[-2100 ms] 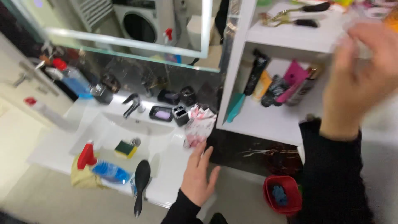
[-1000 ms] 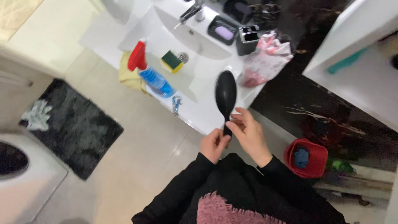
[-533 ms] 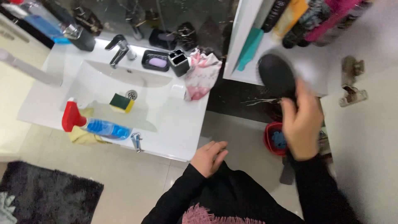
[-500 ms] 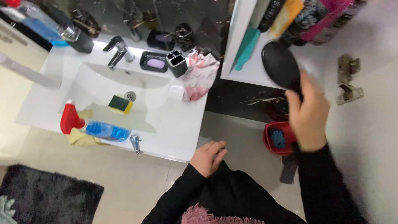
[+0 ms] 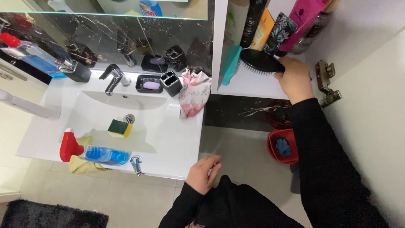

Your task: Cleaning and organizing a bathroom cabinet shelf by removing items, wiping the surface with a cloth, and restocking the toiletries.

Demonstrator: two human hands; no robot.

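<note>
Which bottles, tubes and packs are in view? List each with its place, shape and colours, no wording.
Spray bottle: lying on the sink's front edge, blue body, red trigger head.
Black bottle: upright on the shelf, tall and slim.
Orange tube: beside the black bottle, flat.
Patterned tube: dark with pale marks.
Pink pack: leaning above the right hand.

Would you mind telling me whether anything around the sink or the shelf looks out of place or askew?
The blue spray bottle lies on its side on the sink's front edge, over a crumpled yellow cloth. A sponge sits inside the basin by the drain, and a pink cloth lies bunched on the counter.
</note>
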